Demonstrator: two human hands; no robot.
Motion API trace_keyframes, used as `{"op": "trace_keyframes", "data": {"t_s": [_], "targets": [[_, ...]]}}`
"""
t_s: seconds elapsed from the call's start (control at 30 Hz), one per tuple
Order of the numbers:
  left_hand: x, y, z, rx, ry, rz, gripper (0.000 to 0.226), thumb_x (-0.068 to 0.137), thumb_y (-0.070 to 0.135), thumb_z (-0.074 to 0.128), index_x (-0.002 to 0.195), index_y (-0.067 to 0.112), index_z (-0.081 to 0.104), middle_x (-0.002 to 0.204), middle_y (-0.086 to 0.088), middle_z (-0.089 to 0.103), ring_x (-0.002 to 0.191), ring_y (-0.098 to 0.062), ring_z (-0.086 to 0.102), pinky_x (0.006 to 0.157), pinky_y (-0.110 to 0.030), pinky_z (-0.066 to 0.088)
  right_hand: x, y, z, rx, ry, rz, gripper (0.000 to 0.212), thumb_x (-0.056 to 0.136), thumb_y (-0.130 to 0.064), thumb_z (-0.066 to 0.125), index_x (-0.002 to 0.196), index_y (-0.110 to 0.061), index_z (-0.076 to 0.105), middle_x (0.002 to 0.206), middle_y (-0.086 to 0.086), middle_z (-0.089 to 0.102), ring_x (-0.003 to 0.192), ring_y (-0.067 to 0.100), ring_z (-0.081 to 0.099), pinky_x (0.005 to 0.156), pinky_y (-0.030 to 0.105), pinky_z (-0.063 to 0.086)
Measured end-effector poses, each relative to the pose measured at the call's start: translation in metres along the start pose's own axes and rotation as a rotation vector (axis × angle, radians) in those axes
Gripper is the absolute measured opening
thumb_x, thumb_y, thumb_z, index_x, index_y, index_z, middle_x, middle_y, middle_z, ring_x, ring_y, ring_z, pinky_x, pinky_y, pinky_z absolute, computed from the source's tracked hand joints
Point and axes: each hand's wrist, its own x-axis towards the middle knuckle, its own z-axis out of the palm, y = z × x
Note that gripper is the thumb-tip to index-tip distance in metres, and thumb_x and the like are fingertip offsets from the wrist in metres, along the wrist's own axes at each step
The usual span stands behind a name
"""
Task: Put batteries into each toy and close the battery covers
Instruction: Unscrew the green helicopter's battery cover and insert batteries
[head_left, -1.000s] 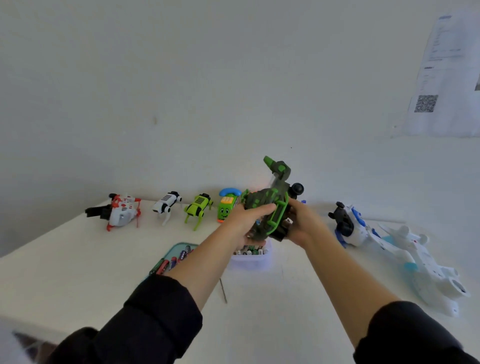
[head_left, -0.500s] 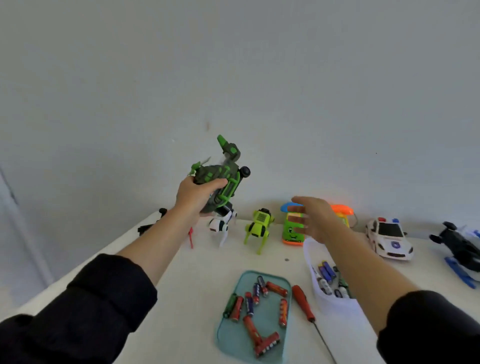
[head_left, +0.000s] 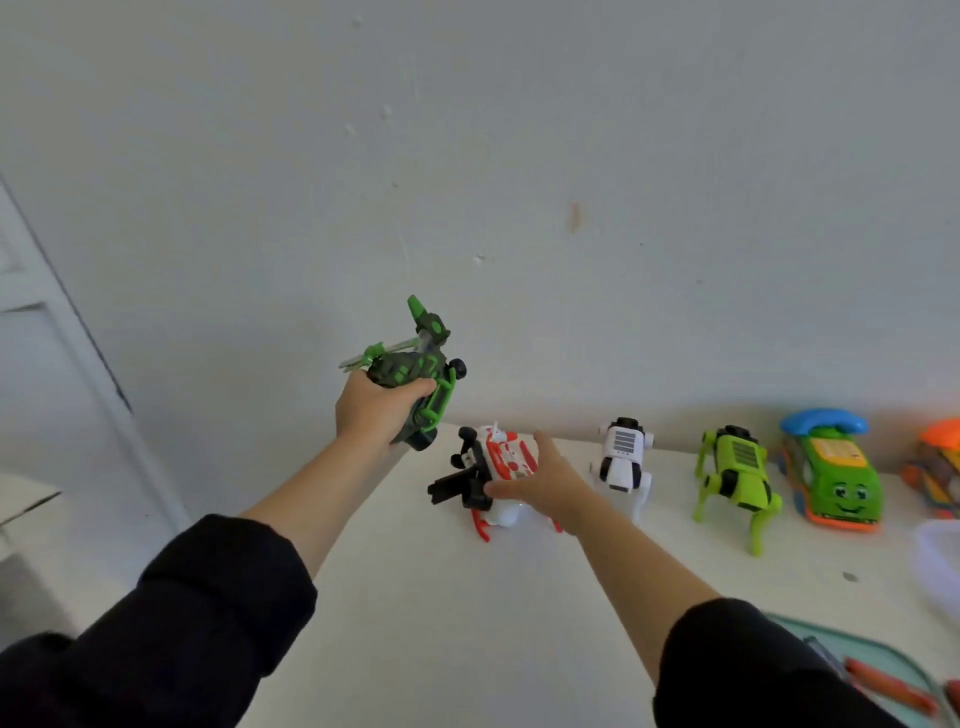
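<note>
My left hand (head_left: 371, 413) grips a dark green toy helicopter (head_left: 415, 371) and holds it in the air above the table's far left corner. My right hand (head_left: 543, 480) lies over a white and red toy helicopter (head_left: 493, 462) that stands on the table; its thumb is against the black tail and its fingers wrap the body. To the right stand a white robot dog (head_left: 623, 460), a lime green robot dog (head_left: 737, 478) and a green toy car phone (head_left: 831, 475).
The white table (head_left: 441, 597) ends at the left, with a wall close behind the toys. A teal tray (head_left: 883, 654) with batteries peeks in at the bottom right. An orange toy (head_left: 937, 467) and a clear tub rim (head_left: 935, 551) sit at the right edge.
The view swung left. My left hand carried the green helicopter toward the table's left end. My right hand moved left from the car phone onto the white and red helicopter.
</note>
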Motion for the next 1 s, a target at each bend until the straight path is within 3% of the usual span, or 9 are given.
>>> {"op": "trace_keyframes", "data": {"t_s": [0.07, 0.17, 0.3, 0.43, 0.5, 0.6, 0.77, 0.87, 1.0], "targets": [[0.011, -0.010, -0.003, 0.031, 0.018, 0.007, 0.041, 0.060, 0.038, 0.083, 0.088, 0.023, 0.057, 0.086, 0.004, 0.063, 0.085, -0.023, 0.064, 0.080, -0.042, 0.056, 0.013, 0.006, 0.020, -0.186, -0.005, 0.051, 0.112, 0.064, -0.040, 0.083, 0.148, -0.027, 0.010, 0.136, 0.011, 0.032, 0.124, 0.033, 0.040, 0.103, 0.046, 0.038], [0.021, -0.022, -0.004, 0.082, 0.022, -0.012, 0.053, 0.060, 0.040, 0.082, 0.101, 0.017, 0.057, 0.093, 0.001, 0.062, 0.087, -0.023, 0.062, 0.080, -0.042, 0.056, 0.023, 0.016, 0.036, -0.366, 0.078, 0.054, 0.101, 0.067, -0.049, 0.078, 0.146, -0.031, 0.017, 0.136, 0.005, 0.036, 0.122, 0.030, 0.043, 0.102, 0.043, 0.033], [0.025, -0.035, -0.004, 0.140, 0.031, -0.018, 0.060, 0.058, 0.042, 0.081, 0.106, 0.015, 0.056, 0.096, 0.000, 0.063, 0.085, -0.022, 0.061, 0.075, -0.039, 0.056, 0.020, 0.021, 0.038, -0.382, 0.148, 0.070, 0.093, 0.066, -0.049, 0.077, 0.139, -0.038, 0.022, 0.126, 0.006, 0.040, 0.115, 0.030, 0.046, 0.099, 0.041, 0.037], [0.023, -0.044, -0.004, 0.185, 0.016, 0.018, 0.064, 0.062, 0.041, 0.080, 0.112, 0.013, 0.054, 0.102, -0.001, 0.062, 0.087, -0.021, 0.058, 0.067, -0.029, 0.045, 0.009, 0.023, 0.028, -0.146, 0.038, 0.091, 0.099, 0.044, -0.038, 0.083, 0.126, -0.037, 0.027, 0.117, 0.005, 0.050, 0.106, 0.027, 0.051, 0.094, 0.043, 0.047], [0.022, -0.048, -0.004, 0.229, 0.004, 0.031, 0.068, 0.061, 0.044, 0.080, 0.115, 0.014, 0.052, 0.106, -0.003, 0.062, 0.093, -0.024, 0.058, 0.073, -0.033, 0.047, 0.000, 0.022, 0.020, 0.009, 0.019, 0.076, 0.090, 0.051, -0.025, 0.087, 0.124, -0.031, 0.036, 0.115, 0.004, 0.052, 0.100, 0.023, 0.053, 0.082, 0.034, 0.051], [0.021, -0.052, -0.001, 0.285, -0.002, 0.051, 0.071, 0.059, 0.047, 0.079, 0.114, 0.015, 0.051, 0.106, -0.003, 0.062, 0.096, -0.025, 0.059, 0.079, -0.037, 0.051, -0.019, 0.004, -0.002, 0.204, 0.036, 0.067, 0.058, 0.066, -0.018, 0.081, 0.115, -0.028, 0.050, 0.100, -0.005, 0.051, 0.081, 0.013, 0.050, 0.060, 0.024, 0.040], [0.012, -0.054, 0.019, 0.347, -0.038, 0.047, 0.072, 0.062, 0.046, 0.080, 0.115, 0.011, 0.047, 0.105, -0.007, 0.060, 0.089, -0.027, 0.057, 0.072, -0.037, 0.050, -0.048, -0.021, -0.060, 0.278, 0.053, 0.021, 0.049, 0.058, -0.023, 0.081, 0.104, -0.021, 0.063, 0.094, 0.005, 0.063, 0.084, 0.022, 0.059, 0.063, 0.030, 0.047], [-0.001, -0.052, 0.043, 0.400, -0.094, 0.075, 0.071, 0.063, 0.046, 0.081, 0.114, 0.011, 0.046, 0.106, -0.008, 0.059, 0.091, -0.028, 0.057, 0.068, -0.035, 0.047, -0.063, -0.017, -0.099, 0.365, 0.183, -0.004, 0.034, 0.073, -0.017, 0.076, 0.103, -0.017, 0.060, 0.095, 0.009, 0.063, 0.083, 0.024, 0.060, 0.071, 0.036, 0.052], [-0.016, -0.056, 0.082, 0.463, -0.172, 0.100, 0.071, 0.060, 0.050, 0.081, 0.110, 0.013, 0.045, 0.107, -0.010, 0.057, 0.097, -0.032, 0.057, 0.074, -0.041, 0.051, -0.077, -0.003, -0.137, 0.547, 0.374, -0.051, 0.031, 0.077, -0.018, 0.073, 0.102, -0.016, 0.056, 0.100, 0.011, 0.061, 0.084, 0.025, 0.062, 0.081, 0.044, 0.055]]}}
